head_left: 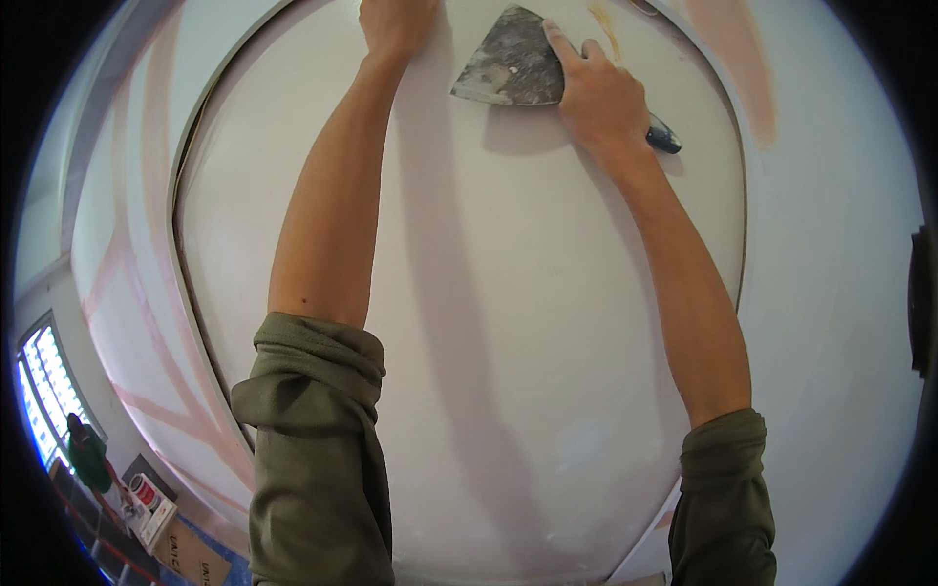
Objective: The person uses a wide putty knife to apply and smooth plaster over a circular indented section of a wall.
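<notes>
Pressing a wide putty knife [513,63] against a pale panel [508,322], the right hand [606,98] has its grip closed round the tool: the forefinger lies stretched along the back of the blade and the dark handle [662,135] pokes out below the palm. The knife sits near the top of the view, its blade flat or nearly flat on the surface and caked with dried grey filler. The left hand [396,24] rests on the panel just beside the blade, apart from it; its fingers run out of frame, so I cannot tell whether that grip is open or closed. The blade looks like thin steel, so it should be light and springy rather than rigid, flexing under finger pressure. The handle is likely the sound place to hold it, with a finger on the blade's back. Olive sleeves [313,439] are rolled above both elbows.
</notes>
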